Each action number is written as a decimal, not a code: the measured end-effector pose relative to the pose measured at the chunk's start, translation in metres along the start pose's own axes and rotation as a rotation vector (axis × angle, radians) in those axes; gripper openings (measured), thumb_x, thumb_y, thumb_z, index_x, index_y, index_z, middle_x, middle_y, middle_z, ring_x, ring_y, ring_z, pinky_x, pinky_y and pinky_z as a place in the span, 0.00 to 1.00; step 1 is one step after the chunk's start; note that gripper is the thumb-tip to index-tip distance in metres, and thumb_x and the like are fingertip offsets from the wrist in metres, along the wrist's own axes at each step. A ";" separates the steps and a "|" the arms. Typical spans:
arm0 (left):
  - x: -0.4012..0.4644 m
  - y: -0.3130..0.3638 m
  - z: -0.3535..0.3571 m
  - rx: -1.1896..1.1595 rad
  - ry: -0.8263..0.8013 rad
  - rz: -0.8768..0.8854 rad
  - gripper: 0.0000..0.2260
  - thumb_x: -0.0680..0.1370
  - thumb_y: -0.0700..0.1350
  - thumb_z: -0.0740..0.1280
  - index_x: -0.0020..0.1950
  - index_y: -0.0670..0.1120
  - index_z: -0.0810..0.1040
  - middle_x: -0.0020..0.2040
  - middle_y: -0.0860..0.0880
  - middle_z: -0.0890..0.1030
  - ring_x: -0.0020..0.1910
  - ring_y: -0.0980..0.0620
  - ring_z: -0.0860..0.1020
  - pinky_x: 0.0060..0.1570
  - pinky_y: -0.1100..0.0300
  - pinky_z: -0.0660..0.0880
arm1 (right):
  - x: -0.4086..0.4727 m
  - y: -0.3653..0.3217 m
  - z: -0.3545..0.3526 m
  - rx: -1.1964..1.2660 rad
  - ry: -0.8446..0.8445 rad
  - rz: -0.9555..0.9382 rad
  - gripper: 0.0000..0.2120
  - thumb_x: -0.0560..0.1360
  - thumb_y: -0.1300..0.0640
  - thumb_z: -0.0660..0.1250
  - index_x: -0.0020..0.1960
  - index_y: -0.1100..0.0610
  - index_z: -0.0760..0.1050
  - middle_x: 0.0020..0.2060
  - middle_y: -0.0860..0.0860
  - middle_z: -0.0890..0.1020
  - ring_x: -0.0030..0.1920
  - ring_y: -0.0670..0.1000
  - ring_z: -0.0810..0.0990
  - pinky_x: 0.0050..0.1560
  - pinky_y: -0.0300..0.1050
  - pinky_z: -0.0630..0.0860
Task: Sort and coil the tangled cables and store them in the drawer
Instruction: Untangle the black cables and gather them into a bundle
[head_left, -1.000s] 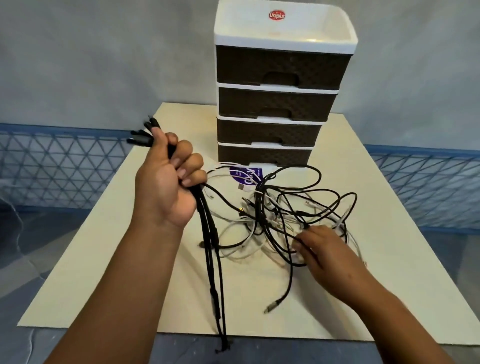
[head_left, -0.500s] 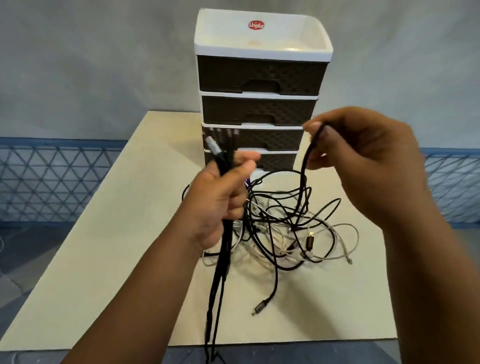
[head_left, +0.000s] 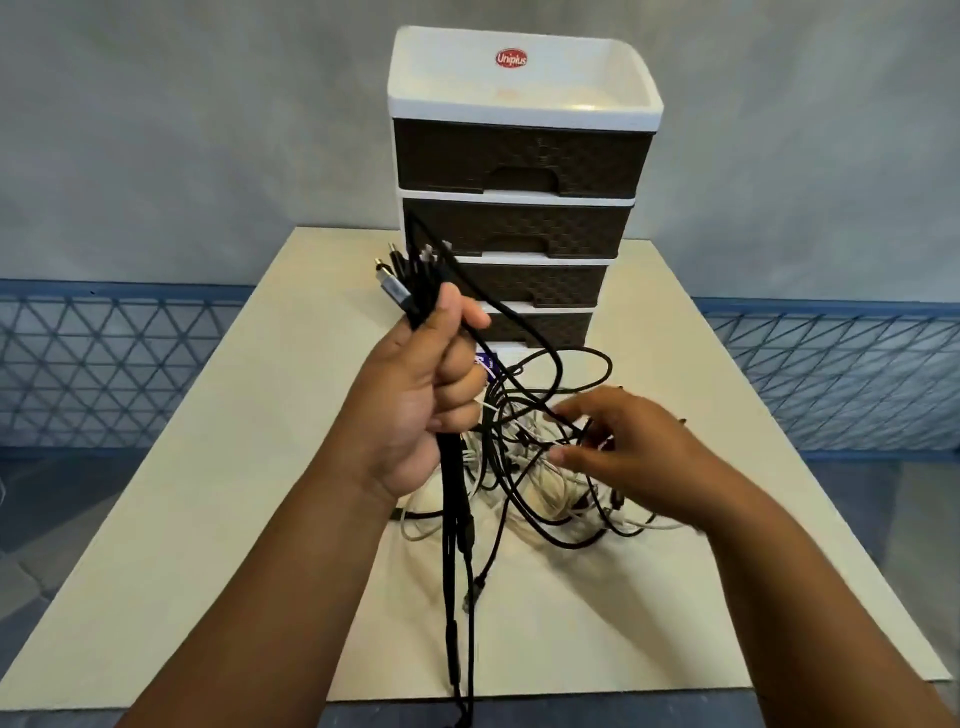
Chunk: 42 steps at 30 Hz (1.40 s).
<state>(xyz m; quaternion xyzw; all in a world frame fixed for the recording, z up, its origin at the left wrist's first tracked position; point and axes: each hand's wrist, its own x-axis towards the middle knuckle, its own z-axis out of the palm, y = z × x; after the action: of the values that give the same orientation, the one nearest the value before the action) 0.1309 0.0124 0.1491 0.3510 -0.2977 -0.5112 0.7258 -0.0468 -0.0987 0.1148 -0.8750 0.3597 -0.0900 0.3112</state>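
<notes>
Black cable ends, gathered into a bundle (head_left: 415, 291), are gripped in the left hand (head_left: 421, 410) at the centre of the frame; the fingers are curled tightly round the bundle and the thumb is pressed against it. Several plugs, one with a grey metallic shell, are seen fanned out above the fist, overlapping the lower drawer fronts in the view. Below the fist the black leads (head_left: 457, 597) are shown hanging straight down to the bottom edge of the frame, past the near edge of the table (head_left: 208, 493), whose top is cream-coloured.

The tangled pile of cables (head_left: 540, 467), black and white strands mixed, is shown lying on the table just right of centre, directly in front of the drawer unit (head_left: 519, 208). One black cable is seen running from the held bundle down into the pile. The right hand (head_left: 639, 457) is placed over the right side of the pile, its fingers spread and reaching among the strands; whether any strand is pinched cannot be told, as the fingertips are blurred.

The drawer unit, four dark brown woven-pattern drawers in a white frame with a white tray top and a red oval label, is shown at upper centre, all drawers closed. A small purple-and-white tag (head_left: 485, 361) is visible at its base, beside the left fist
</notes>
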 end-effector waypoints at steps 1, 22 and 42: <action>0.000 0.003 -0.003 -0.020 0.003 0.011 0.15 0.83 0.50 0.56 0.40 0.50 0.77 0.25 0.56 0.58 0.22 0.61 0.55 0.18 0.70 0.52 | 0.003 0.007 0.008 -0.127 0.005 0.007 0.12 0.75 0.51 0.72 0.57 0.49 0.80 0.49 0.45 0.79 0.46 0.46 0.78 0.46 0.40 0.71; -0.001 -0.007 -0.006 0.226 0.048 -0.082 0.12 0.77 0.44 0.66 0.59 0.43 0.79 0.28 0.55 0.59 0.24 0.59 0.56 0.20 0.68 0.54 | -0.001 -0.087 -0.079 0.718 0.679 -0.436 0.08 0.82 0.59 0.61 0.53 0.62 0.76 0.32 0.53 0.77 0.25 0.50 0.78 0.26 0.40 0.73; -0.028 -0.002 -0.012 0.233 -0.273 -0.296 0.10 0.76 0.51 0.68 0.40 0.47 0.82 0.26 0.54 0.58 0.23 0.58 0.52 0.22 0.69 0.51 | -0.061 -0.082 -0.049 0.953 0.794 -0.282 0.10 0.83 0.58 0.57 0.50 0.56 0.77 0.31 0.49 0.71 0.25 0.47 0.66 0.26 0.40 0.57</action>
<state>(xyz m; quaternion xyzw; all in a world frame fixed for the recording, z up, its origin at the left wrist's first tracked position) 0.1309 0.0410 0.1384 0.3999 -0.3955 -0.6170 0.5504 -0.0625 -0.0351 0.2077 -0.5796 0.2495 -0.5977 0.4945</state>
